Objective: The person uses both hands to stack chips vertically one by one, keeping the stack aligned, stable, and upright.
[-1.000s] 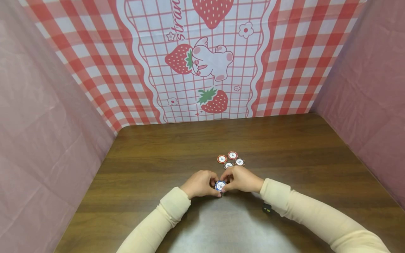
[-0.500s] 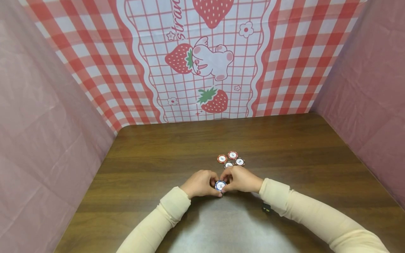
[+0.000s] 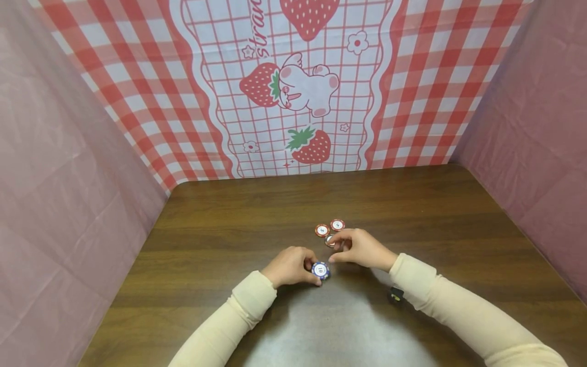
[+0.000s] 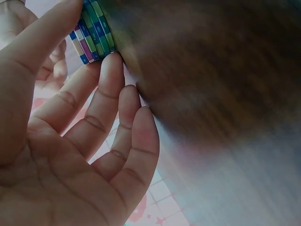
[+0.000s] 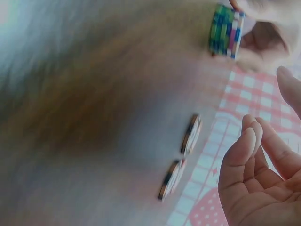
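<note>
My left hand [image 3: 291,266] pinches a short stack of poker chips [image 3: 320,270] between thumb and fingers. A blue chip marked 10 tops the stack. In the left wrist view the stack's edges [image 4: 93,35] show green, blue and purple-pink layers. My right hand [image 3: 364,248] hovers to the right of the stack, fingers loosely bent, with nothing between thumb and fingertips. Its fingertips overlap a dark-rimmed chip [image 3: 329,241] in the head view. In the right wrist view, two dark-edged chips [image 5: 190,135] lie beside this hand.
Two red chips marked 5 [image 3: 322,230] lie just beyond the right hand on the brown wooden table [image 3: 220,224]. A red-checked strawberry cloth [image 3: 302,102] hangs at the back. Pink cloth walls [image 3: 527,127] stand at both sides.
My right hand has let go of the chip stack and moved right and slightly away from me, now covering one dark chip seen before. My left hand has stayed on the stack.
</note>
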`<state>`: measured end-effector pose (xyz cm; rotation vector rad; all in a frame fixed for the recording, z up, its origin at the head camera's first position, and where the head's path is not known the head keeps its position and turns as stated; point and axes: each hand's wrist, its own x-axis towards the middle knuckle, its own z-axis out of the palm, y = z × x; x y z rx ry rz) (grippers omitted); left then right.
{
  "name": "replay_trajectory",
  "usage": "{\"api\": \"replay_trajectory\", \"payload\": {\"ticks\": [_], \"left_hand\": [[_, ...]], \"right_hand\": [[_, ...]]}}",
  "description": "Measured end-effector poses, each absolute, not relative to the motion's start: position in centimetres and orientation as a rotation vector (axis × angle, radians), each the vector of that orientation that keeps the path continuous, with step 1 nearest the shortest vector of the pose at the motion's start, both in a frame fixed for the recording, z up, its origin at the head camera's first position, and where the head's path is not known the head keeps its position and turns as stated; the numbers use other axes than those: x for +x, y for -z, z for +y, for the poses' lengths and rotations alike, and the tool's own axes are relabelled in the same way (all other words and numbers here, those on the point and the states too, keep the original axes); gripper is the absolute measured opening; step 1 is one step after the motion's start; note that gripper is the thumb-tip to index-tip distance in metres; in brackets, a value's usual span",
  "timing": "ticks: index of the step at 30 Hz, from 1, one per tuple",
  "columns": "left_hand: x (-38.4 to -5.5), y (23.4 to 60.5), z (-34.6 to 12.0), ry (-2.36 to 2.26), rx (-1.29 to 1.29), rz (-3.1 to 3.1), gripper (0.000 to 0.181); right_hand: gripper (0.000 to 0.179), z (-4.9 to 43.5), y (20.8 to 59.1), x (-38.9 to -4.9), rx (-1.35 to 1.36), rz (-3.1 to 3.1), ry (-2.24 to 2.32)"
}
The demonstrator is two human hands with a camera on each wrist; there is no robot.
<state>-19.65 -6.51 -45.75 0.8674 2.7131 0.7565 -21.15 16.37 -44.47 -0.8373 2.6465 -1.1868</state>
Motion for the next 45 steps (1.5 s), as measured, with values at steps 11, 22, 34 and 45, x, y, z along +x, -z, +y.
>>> {"api": "replay_trajectory", "payload": {"ticks": [11, 22, 34, 45], "left_hand": [[-19.4, 45.5, -6.5, -0.764, 0.841, 2.725, 0.030], [-19.3, 45.6, -6.5, -0.778, 0.822, 2.739, 0.030], [-19.3, 45.5, -6.4, -0.769, 0.783, 2.742, 0.030], [-19.3, 45.4, -6.5, -0.775, 0.772, 2.742, 0.030]], "right_hand": [[0.050, 19.1, 44.1, -22.4, -0.660, 2.725, 1.279], [0.053, 20.8, 44.6, -23.8, -0.512, 2.738, 1.231], [0.052, 21.2, 45.5, -25.4, -0.495, 2.732, 1.100], [0.052, 21.1, 45.8, -26.4, -0.506, 2.728, 1.014]]}}
